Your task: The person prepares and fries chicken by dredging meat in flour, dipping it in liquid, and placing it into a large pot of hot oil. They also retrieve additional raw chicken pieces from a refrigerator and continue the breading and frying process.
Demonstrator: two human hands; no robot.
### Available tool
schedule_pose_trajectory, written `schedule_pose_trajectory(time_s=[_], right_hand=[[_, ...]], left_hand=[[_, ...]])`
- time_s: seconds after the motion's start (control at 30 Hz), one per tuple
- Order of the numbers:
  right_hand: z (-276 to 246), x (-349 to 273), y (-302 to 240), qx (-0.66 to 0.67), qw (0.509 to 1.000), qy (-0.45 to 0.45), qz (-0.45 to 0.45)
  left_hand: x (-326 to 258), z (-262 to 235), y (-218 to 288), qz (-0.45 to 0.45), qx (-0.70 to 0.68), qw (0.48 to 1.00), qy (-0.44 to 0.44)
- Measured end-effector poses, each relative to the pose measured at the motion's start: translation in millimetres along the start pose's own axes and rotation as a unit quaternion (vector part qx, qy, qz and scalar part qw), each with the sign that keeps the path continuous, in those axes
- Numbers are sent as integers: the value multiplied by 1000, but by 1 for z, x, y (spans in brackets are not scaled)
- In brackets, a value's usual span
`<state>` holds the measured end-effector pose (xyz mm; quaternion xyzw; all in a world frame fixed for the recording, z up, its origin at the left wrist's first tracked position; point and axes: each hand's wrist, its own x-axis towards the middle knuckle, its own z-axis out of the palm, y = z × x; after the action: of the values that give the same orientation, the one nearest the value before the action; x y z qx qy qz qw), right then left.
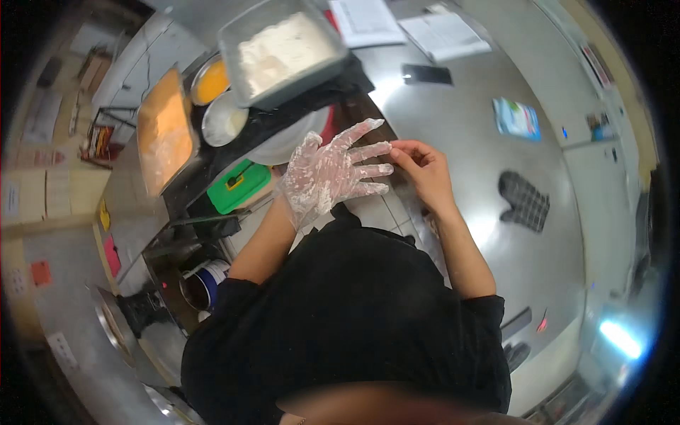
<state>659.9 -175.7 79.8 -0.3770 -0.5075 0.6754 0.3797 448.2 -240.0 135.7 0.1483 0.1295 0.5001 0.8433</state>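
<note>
My left hand [329,173] is held up in front of me with its fingers spread. It wears a clear plastic glove [285,205], heavily smeared with white flour or paste. Thumb and index finger of my bare right hand [431,178] pinch the glove at one fingertip. Beyond my left hand stands a grey tub [306,83] of white flour [287,53]. Beside the tub are a bowl of yellow liquid [212,83] and a metal bowl [225,120] with something pale in it. Farther left, a tray [188,152] holds orange crumbs dusted with white.
On the steel table [460,142] to my right lie a dark phone [427,74], open papers [446,35], a blue-and-white packet [517,119] and a checked oven mitt [524,202]. A green lid or board [241,188] sits below the metal bowl. A blue-and-white bucket [205,283] stands low at left.
</note>
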Motion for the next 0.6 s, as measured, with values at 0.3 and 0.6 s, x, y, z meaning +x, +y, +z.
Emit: schedule_pose_trajectory(time_s=[0.3,0.6], right_hand=[[27,180,-20,-202,975,-7,-90],[17,502,6,-764,558,-82,-312]], left_hand=[[14,-58,62,172,261,941,131],[7,-140,23,320,46,898,298]])
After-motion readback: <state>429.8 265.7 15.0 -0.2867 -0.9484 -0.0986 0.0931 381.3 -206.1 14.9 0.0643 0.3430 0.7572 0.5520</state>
